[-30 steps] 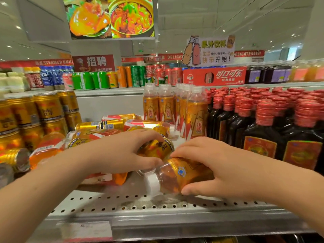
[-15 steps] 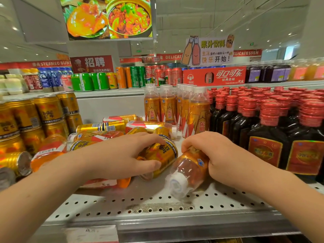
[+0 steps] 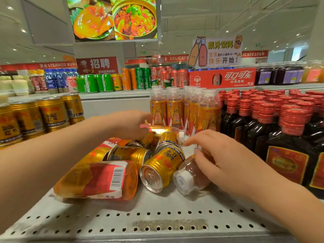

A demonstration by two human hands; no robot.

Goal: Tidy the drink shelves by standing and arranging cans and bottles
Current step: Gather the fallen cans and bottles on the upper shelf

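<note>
Your right hand (image 3: 226, 160) curls over the tipped bottle (image 3: 188, 178), so pivot it upright clear of the can (image 3: 163, 168); whether your left hand (image 3: 129, 123) grips anything, I cannot tell.

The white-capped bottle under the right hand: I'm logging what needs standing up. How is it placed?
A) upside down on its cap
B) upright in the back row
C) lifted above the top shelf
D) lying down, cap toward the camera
D: the white-capped bottle lies tipped over on the shelf, cap facing the camera, with the right hand holding its body.
</note>
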